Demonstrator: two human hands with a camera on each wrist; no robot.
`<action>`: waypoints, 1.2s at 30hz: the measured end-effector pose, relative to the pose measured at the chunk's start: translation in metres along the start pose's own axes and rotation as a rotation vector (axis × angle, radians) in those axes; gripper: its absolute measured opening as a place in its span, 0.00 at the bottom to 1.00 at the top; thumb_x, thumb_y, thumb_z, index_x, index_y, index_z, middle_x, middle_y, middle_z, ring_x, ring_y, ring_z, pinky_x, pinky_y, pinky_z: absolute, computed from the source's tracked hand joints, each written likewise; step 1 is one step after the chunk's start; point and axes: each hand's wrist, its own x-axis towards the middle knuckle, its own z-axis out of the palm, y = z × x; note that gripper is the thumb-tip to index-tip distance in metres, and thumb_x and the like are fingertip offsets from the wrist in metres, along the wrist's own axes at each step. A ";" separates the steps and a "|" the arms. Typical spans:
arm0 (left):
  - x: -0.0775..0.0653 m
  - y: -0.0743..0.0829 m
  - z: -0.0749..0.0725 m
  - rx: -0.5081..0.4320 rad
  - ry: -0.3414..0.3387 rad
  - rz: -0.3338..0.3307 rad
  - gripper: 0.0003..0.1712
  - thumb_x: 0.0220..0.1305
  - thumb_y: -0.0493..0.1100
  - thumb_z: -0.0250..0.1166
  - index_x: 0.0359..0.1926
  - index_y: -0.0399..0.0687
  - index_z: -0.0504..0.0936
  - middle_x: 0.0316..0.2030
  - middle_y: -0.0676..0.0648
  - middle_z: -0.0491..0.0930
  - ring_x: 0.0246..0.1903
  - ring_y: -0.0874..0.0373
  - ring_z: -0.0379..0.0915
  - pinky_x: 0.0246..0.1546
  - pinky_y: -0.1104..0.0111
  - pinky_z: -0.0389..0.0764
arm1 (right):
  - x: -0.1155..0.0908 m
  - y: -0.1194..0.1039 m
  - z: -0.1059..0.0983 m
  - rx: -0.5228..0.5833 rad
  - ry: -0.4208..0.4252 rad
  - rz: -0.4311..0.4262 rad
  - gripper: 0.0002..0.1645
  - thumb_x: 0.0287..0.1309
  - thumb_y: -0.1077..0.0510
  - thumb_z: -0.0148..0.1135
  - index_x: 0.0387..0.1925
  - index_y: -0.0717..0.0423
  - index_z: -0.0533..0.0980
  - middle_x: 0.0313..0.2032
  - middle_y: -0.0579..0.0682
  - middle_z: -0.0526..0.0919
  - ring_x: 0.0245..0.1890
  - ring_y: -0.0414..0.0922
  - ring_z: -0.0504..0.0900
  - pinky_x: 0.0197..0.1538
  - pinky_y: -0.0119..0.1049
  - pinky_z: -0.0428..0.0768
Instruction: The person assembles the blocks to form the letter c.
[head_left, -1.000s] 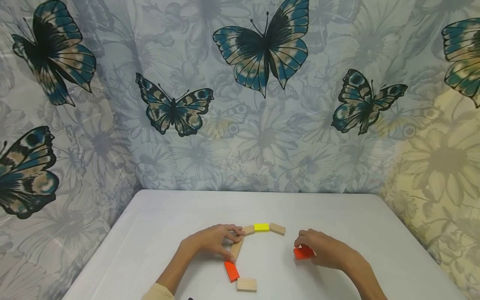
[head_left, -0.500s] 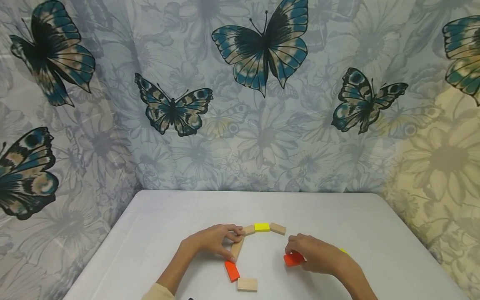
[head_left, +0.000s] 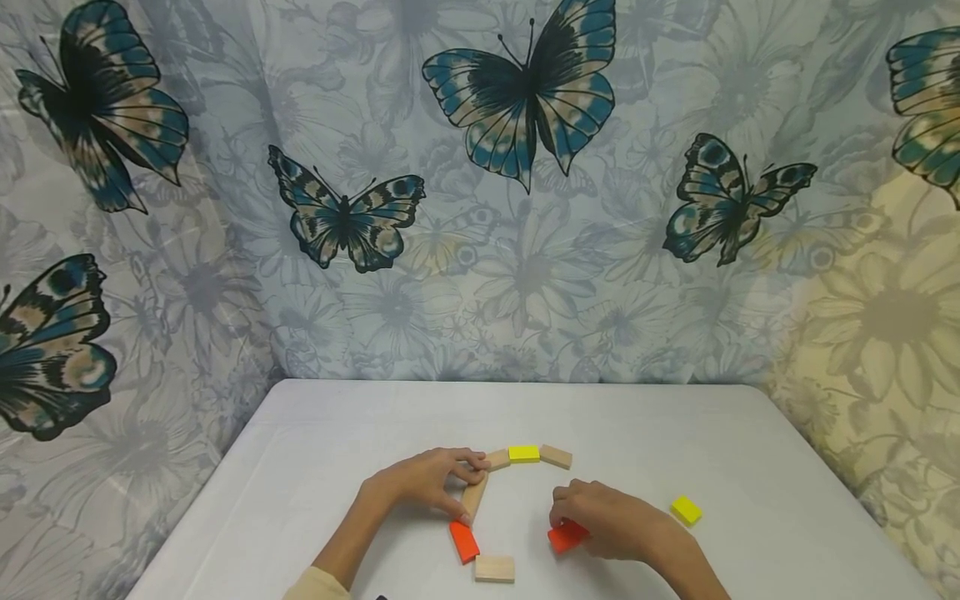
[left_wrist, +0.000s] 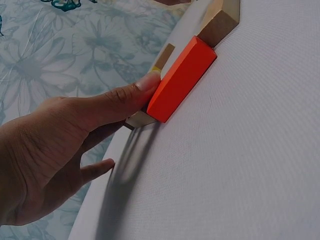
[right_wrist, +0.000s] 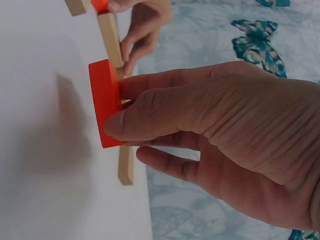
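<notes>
My right hand pinches a red block between thumb and fingers. In the right wrist view this red block is held apart from the table, its shadow falling to one side. On the left side of a curved row of blocks, my left hand spans a plain wooden block, thumb at its near end and fingers at its far end. Just below the thumb lies another red block, whose near end meets a plain wooden block.
A yellow block tops the row, between a short wooden block and another wooden block. One loose yellow block lies right of my right hand. A butterfly-patterned cloth hangs behind the white table.
My right hand has carried its red block left and toward me, uncovering the loose yellow block. The left hand and the row of blocks stay as they were.
</notes>
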 end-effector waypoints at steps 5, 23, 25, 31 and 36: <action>-0.001 -0.001 0.001 -0.001 0.007 -0.001 0.41 0.51 0.58 0.82 0.66 0.52 0.83 0.73 0.59 0.73 0.75 0.57 0.67 0.77 0.57 0.70 | 0.007 -0.011 0.003 -0.003 -0.047 0.007 0.19 0.50 0.66 0.78 0.39 0.40 0.86 0.35 0.32 0.80 0.35 0.31 0.71 0.45 0.29 0.82; 0.000 -0.001 0.000 -0.011 0.009 0.002 0.41 0.51 0.57 0.82 0.66 0.51 0.82 0.73 0.58 0.74 0.76 0.57 0.67 0.77 0.58 0.69 | 0.027 -0.032 0.018 -0.010 -0.159 -0.012 0.20 0.54 0.61 0.79 0.44 0.34 0.87 0.39 0.31 0.83 0.36 0.31 0.72 0.48 0.26 0.84; 0.000 0.000 -0.001 -0.007 0.008 -0.003 0.41 0.51 0.58 0.82 0.66 0.52 0.82 0.73 0.58 0.74 0.76 0.57 0.67 0.77 0.57 0.70 | 0.027 -0.032 0.018 -0.010 -0.157 -0.020 0.20 0.54 0.61 0.79 0.44 0.34 0.87 0.39 0.31 0.83 0.36 0.31 0.72 0.48 0.26 0.83; 0.000 0.001 -0.001 0.000 0.002 -0.016 0.42 0.51 0.59 0.82 0.66 0.54 0.82 0.72 0.59 0.74 0.75 0.56 0.67 0.76 0.58 0.71 | 0.029 -0.033 0.019 0.012 -0.149 -0.018 0.19 0.55 0.60 0.79 0.44 0.35 0.86 0.38 0.31 0.83 0.36 0.30 0.73 0.50 0.26 0.83; -0.001 0.001 0.001 -0.007 0.001 -0.022 0.42 0.51 0.60 0.82 0.67 0.54 0.81 0.72 0.60 0.74 0.75 0.56 0.67 0.76 0.57 0.72 | 0.030 -0.033 0.021 0.019 -0.144 -0.011 0.18 0.55 0.59 0.79 0.44 0.35 0.86 0.37 0.31 0.82 0.36 0.30 0.73 0.50 0.26 0.83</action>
